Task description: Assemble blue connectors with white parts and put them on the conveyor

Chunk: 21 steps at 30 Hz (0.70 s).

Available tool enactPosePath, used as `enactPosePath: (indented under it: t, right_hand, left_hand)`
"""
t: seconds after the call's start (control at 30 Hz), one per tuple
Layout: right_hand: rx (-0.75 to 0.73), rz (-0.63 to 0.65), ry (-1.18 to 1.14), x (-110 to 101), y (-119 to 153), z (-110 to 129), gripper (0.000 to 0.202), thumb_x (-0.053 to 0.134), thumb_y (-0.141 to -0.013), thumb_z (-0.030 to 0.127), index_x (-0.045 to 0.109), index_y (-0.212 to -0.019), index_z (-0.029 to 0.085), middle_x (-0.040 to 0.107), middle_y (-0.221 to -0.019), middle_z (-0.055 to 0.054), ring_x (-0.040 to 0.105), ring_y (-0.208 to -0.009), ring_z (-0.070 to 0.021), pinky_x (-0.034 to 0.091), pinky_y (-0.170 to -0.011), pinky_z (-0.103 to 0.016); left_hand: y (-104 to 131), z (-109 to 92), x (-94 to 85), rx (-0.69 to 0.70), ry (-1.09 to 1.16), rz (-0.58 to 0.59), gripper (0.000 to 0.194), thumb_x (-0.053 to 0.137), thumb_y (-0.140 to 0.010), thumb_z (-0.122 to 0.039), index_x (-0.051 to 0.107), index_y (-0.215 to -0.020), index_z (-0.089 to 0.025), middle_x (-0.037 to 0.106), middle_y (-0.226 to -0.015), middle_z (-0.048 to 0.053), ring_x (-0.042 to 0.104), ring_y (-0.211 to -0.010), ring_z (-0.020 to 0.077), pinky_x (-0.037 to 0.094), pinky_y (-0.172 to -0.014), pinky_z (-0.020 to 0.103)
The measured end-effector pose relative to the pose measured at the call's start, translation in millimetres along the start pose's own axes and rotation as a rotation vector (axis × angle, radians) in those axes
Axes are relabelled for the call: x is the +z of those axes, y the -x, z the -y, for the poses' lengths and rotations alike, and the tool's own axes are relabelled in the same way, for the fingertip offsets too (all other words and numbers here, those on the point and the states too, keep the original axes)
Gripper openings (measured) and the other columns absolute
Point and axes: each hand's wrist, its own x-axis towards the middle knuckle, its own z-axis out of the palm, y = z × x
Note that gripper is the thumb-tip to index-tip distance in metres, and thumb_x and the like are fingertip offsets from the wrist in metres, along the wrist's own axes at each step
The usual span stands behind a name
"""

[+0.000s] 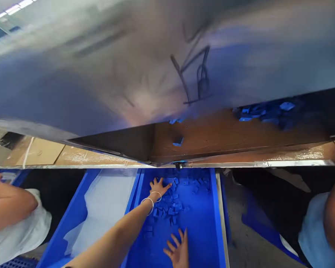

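Note:
Small blue plastic pieces [170, 204] lie loosely heaped in a blue bin [201, 238]. My left hand [159, 188], with two white bangles at the wrist, reaches to the far part of the bin. Its fingers are spread beside the pieces; one piece sits right by a fingertip, and I cannot tell whether they touch. Closer to me, my right hand [178, 248] hovers over the near part of the bin. Its fingers are apart and nothing is in them.
A large metal housing [114, 82] with black marker writing hangs over a brown bench [201, 143], where more blue pieces [268, 113] lie. Left is a second blue bin [58, 227] with white sheets [108, 201]. People sit at both sides.

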Motion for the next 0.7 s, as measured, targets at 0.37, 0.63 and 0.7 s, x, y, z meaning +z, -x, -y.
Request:
enactPosePath:
  t: [0.37, 0.63, 0.7]
  right_hand:
    - [0.103, 0.151, 0.060, -45.2, -180.6, -172.3, 0.044, 0.053, -0.098, 0.051, 0.058, -0.127, 0.017, 0.064, -0.117, -0.009, 0.065, -0.095, -0.0199, 0.055, -0.084, -0.041]
    - [0.014, 0.109, 0.044, -44.7, -155.6, -181.7, 0.037, 0.059, -0.096, 0.046, 0.061, -0.117, 0.015, 0.065, -0.107, -0.007, 0.065, -0.089, -0.0186, 0.055, -0.080, -0.038]
    - [-0.061, 0.179, 0.035, -39.3, -128.9, -175.3, 0.037, 0.060, -0.095, 0.047, 0.062, -0.114, 0.015, 0.066, -0.107, -0.007, 0.066, -0.092, -0.0195, 0.055, -0.083, -0.040]
  left_hand:
    - [75.0, 25.7, 78.4, 0.137, 0.176, 0.198, 0.028, 0.070, -0.091, -0.035, 0.067, -0.110, -0.015, 0.059, -0.133, 0.010, 0.054, -0.125, 0.0287, 0.043, -0.107, 0.050]
    - [125.9, 24.7, 67.0, 0.171, 0.349, 0.006, 0.021, 0.061, -0.086, -0.032, 0.073, -0.101, -0.021, 0.059, -0.120, 0.010, 0.049, -0.132, 0.0291, 0.041, -0.111, 0.037]
    - [142.8, 14.2, 45.1, 0.212, 0.400, -0.074, 0.024, 0.061, -0.085, -0.032, 0.074, -0.102, -0.021, 0.056, -0.124, 0.012, 0.048, -0.132, 0.0307, 0.042, -0.111, 0.039]
